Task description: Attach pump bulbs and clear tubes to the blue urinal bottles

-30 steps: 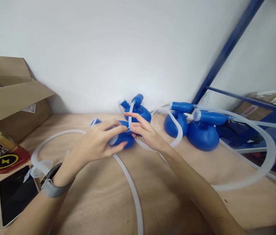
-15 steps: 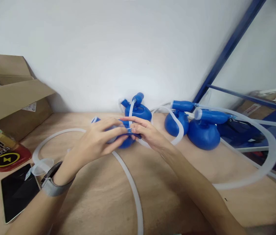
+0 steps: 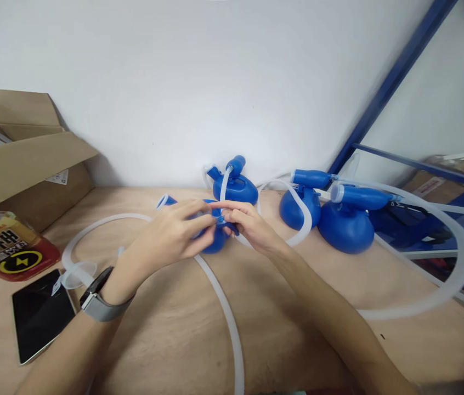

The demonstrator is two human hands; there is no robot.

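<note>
In the middle of the table a blue plastic urinal bottle [image 3: 215, 243] lies partly hidden under my hands, its pale-rimmed neck [image 3: 167, 201] sticking out to the left. My left hand [image 3: 185, 227] is closed over the top of it, thumb and fingers meeting at a small blue fitting [image 3: 220, 219]. From the other side, my right hand [image 3: 250, 225] pinches a blue part of the same bottle, its index finger stretched across toward the left fingertips. The exact grip is partly covered by the fingers. A whitish hose [image 3: 226, 307] runs from beneath my hands toward the table's front edge.
Behind stands another blue bottle [image 3: 236, 189]; two more, a smaller-looking one [image 3: 300, 208] and a nearer one [image 3: 346, 227], sit right with looping hoses [image 3: 458, 263]. Left are a cardboard box [image 3: 71, 189], drink bottle [image 3: 13, 247], phone [image 3: 43, 315] and clear cap [image 3: 79, 274]. A blue rack [image 3: 392, 85] stands right.
The whole view has shifted slightly, so things appear a little further right. Both hands keep nearly the same grip on the bottle, with only small finger movement.
</note>
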